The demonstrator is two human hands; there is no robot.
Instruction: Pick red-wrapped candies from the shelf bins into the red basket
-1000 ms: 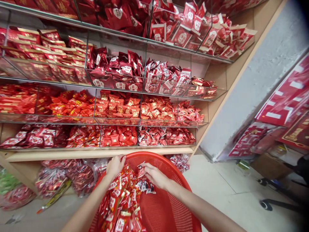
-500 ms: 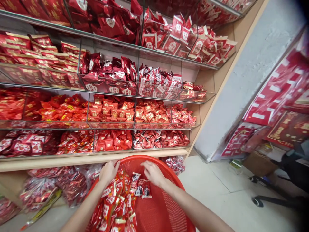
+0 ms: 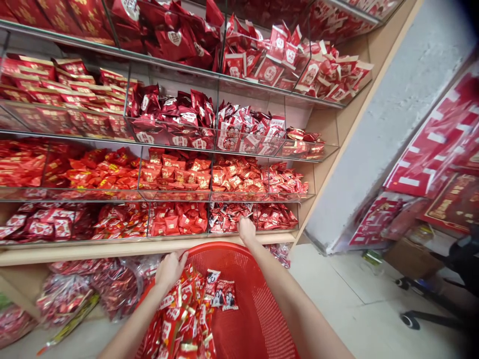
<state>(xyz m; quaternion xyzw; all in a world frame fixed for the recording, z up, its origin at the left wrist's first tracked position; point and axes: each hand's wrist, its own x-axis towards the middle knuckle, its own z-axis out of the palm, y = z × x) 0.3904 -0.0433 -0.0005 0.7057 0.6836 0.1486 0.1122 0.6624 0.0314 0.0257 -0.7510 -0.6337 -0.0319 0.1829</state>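
Note:
A red plastic basket [image 3: 258, 309] stands below the shelves, with many red and gold packets [image 3: 175, 319] heaped on its left side. A few dark red packets with printed figures [image 3: 225, 294] lie near its middle. My left hand [image 3: 170, 269] is closed on the basket's rim at the upper left. My right hand [image 3: 247, 230] is at the front edge of the bottom shelf, by the bin of small red, white and black packets [image 3: 226, 217]. Its fingers are curled, their tips hidden, and I cannot make out anything in them.
Clear-fronted shelf bins [image 3: 175, 179] of red packets rise above the basket. Bulging plastic bags [image 3: 63, 294] lie under the bottom shelf at the left. To the right are a grey wall [image 3: 389, 109], the tiled floor [image 3: 337, 279] and a wheeled chair base [image 3: 430, 319].
My right hand has moved from above the basket up and forward to the bottom shelf bin, its fingers now curled. My left hand stays at the rim. The view has shifted slightly.

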